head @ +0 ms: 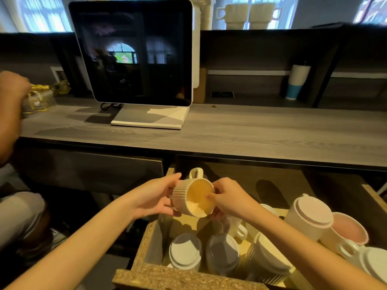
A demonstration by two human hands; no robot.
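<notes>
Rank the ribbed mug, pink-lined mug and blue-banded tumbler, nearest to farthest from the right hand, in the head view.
1. ribbed mug, pinched at its rim by the right hand.
2. pink-lined mug, in the drawer, to the right.
3. blue-banded tumbler, at the back, beyond the counter.

1 ribbed mug (184, 197) sits between the fingers (165, 210) of 2 hands, the left hand (155, 199) and the right hand (228, 197). Below the fingers, the drawer (146, 248) holds at least 7 mugs (185, 251): 5 plainly upside down, 1 upright and pink inside, the rest half hidden. Well above the fingers are 1 screen (134, 51) on the desk (251, 130), 1 tumbler (297, 82) and 2 cream cups (232, 15) on the ledge (272, 31).
</notes>
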